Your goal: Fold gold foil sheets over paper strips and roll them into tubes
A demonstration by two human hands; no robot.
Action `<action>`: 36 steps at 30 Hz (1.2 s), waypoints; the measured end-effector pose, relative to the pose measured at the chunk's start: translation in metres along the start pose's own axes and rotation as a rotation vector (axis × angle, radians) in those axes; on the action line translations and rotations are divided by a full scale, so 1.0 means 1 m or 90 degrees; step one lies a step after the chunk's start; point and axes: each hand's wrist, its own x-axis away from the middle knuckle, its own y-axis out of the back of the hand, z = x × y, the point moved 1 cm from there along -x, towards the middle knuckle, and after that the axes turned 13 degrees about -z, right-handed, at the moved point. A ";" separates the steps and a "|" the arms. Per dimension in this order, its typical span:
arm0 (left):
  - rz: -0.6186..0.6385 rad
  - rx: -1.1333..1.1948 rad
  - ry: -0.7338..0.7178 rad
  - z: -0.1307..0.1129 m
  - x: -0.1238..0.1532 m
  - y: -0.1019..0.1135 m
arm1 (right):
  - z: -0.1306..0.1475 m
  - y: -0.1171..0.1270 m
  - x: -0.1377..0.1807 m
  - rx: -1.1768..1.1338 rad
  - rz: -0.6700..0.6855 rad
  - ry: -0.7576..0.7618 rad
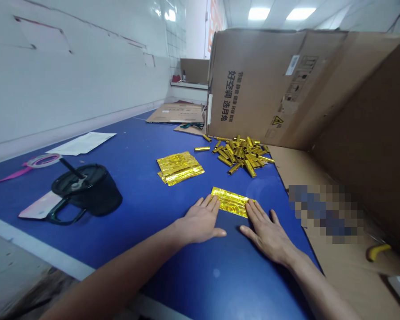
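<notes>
A rectangular sheet of shiny gold foil paper (231, 202) lies on the blue table in front of me. My left hand (202, 221) rests with its fingertips on the sheet's left end, fingers stretched out and thumb apart. On its right end lie the fingertips of my right hand (265, 231), flat and spread. Beyond the left hand is a small stack of gold foil sheets (180, 166). A heap of rolled gold foil pieces (242, 153) sits farther back to the right, with a single rolled piece (202, 149) lying apart from it.
A dark lidded mug with a straw (102, 191) stands at left, beside a phone-like flat object (42, 205), a tape roll (44, 161) and white paper (82, 143). A large cardboard box (256, 89) rises behind the heap. Flattened cardboard (176, 113) lies at the back.
</notes>
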 end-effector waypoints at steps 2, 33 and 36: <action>-0.015 -0.019 0.013 -0.006 0.000 -0.003 | 0.003 -0.001 -0.001 0.033 -0.035 -0.051; 0.001 0.052 0.030 0.002 -0.023 -0.004 | 0.029 0.025 0.011 0.049 0.025 0.084; -0.001 0.053 0.050 0.010 -0.029 -0.004 | 0.045 0.032 0.016 -0.028 0.050 0.147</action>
